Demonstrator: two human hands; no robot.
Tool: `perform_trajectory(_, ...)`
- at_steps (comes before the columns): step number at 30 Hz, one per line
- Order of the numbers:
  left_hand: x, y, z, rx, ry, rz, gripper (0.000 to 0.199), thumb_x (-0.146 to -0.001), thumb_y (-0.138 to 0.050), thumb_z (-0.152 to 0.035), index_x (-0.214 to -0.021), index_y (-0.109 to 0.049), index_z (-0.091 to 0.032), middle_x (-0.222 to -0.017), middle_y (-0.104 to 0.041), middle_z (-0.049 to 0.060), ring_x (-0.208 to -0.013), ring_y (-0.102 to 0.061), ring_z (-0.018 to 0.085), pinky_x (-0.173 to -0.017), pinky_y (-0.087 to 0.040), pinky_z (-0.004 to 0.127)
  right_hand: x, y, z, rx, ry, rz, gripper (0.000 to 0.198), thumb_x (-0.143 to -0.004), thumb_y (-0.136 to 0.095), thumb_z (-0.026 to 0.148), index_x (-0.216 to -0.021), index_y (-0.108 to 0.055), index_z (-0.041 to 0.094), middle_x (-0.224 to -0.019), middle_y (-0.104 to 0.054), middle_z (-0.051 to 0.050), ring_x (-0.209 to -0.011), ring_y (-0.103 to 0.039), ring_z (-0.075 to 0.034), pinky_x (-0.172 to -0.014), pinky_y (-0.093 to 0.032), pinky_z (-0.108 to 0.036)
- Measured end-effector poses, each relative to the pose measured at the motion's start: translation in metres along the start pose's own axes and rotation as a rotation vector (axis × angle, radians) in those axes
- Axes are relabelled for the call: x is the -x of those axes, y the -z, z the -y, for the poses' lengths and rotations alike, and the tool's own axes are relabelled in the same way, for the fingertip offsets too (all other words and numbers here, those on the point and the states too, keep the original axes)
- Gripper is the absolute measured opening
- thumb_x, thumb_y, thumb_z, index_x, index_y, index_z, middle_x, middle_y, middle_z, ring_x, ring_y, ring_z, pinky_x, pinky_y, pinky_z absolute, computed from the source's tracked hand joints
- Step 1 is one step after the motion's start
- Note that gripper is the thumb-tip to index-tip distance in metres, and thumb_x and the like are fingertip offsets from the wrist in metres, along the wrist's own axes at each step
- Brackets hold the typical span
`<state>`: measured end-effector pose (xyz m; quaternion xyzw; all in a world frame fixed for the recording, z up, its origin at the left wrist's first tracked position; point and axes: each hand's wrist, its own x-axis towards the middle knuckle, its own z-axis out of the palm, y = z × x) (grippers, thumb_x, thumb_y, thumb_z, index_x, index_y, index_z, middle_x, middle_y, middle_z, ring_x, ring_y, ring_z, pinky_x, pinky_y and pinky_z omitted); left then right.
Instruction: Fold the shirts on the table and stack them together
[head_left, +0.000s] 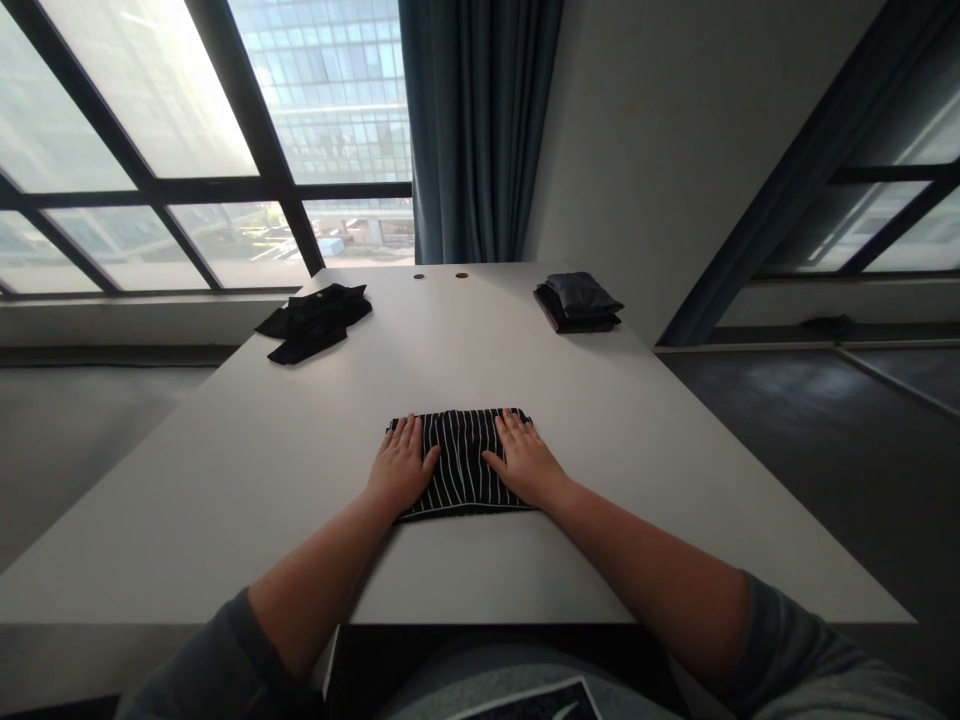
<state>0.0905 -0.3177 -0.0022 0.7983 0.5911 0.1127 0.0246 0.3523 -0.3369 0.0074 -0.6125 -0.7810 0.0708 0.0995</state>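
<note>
A black cloth with white stripes [461, 462] lies folded into a rough rectangle on the white table, close to me. My left hand [403, 466] rests flat on its left side, fingers pointing away from me and thumb toward the middle. On the right side of the cloth lies my right hand [527, 462], palm down with the fingers stretched out. Neither hand grips the fabric. Some wrinkles run along the stripes between my thumbs. What kind of garment or cloth it is, I cannot tell.
A loose heap of black cloth [319, 318] sits at the table's far left. Folded dark cloths [579, 300] are stacked at the far right. Two small round fittings [462, 275] show near the far edge of the white table [225, 480]. Windows and a blue curtain [480, 130] stand beyond.
</note>
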Motion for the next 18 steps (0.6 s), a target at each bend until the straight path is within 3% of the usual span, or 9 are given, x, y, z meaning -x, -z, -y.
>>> perform_trajectory(4, -0.002, -0.005, 0.011, 0.010, 0.048, -0.009, 0.070, -0.107, -0.032, -0.053, -0.163, -0.038, -0.010, -0.170, -0.032, 0.019, -0.160, -0.027, 0.033, -0.130, -0.024, 0.051, 0.000, -0.008, -0.010, 0.010, -0.071, -0.015, 0.089, -0.104, -0.032, 0.065, -0.166, -0.026, 0.001, -0.173, -0.021, -0.023, -0.162, -0.019, -0.033, -0.132, -0.013, -0.052)
perform_trajectory(9, -0.010, -0.003, 0.026, 0.066, 0.222, -0.045, 0.073, -0.104, -0.038, -0.054, -0.160, -0.039, -0.008, -0.167, -0.036, 0.025, -0.158, -0.028, 0.042, -0.126, -0.024, 0.060, -0.004, -0.008, -0.025, -0.002, -0.180, -0.043, 0.095, -0.101, -0.036, 0.070, -0.164, -0.031, 0.000, -0.172, -0.023, -0.026, -0.162, -0.017, -0.038, -0.131, -0.013, -0.054)
perform_trajectory(13, -0.017, 0.008, 0.035, 0.171, 0.184, -0.071, 0.078, -0.101, -0.049, -0.050, -0.165, -0.027, -0.010, -0.158, -0.051, 0.024, -0.153, -0.040, 0.039, -0.125, -0.025, 0.061, -0.012, 0.003, -0.038, 0.003, -0.289, -0.018, 0.093, -0.101, -0.040, 0.067, -0.160, -0.036, -0.005, -0.171, -0.023, -0.028, -0.162, -0.012, -0.041, -0.130, -0.014, -0.055)
perform_trajectory(15, -0.018, 0.013, 0.035, 0.190, 0.163, -0.072, 0.080, -0.100, -0.052, -0.048, -0.165, -0.026, -0.010, -0.154, -0.056, 0.023, -0.148, -0.047, 0.038, -0.124, -0.029, 0.058, -0.014, 0.008, -0.039, -0.003, -0.279, -0.003, 0.089, -0.101, -0.042, 0.064, -0.159, -0.040, -0.004, -0.171, -0.025, -0.027, -0.162, -0.011, -0.041, -0.131, -0.013, -0.054)
perform_trajectory(18, -0.018, 0.019, 0.033, 0.159, 0.184, -0.043, 0.074, -0.099, -0.053, -0.049, -0.160, -0.039, -0.009, -0.153, -0.057, 0.023, -0.143, -0.051, 0.040, -0.121, -0.035, 0.055, -0.015, 0.012, -0.035, -0.032, -0.177, 0.020, 0.081, -0.103, -0.043, 0.059, -0.155, -0.047, -0.003, -0.170, -0.031, -0.023, -0.163, -0.009, -0.039, -0.132, -0.013, -0.047)
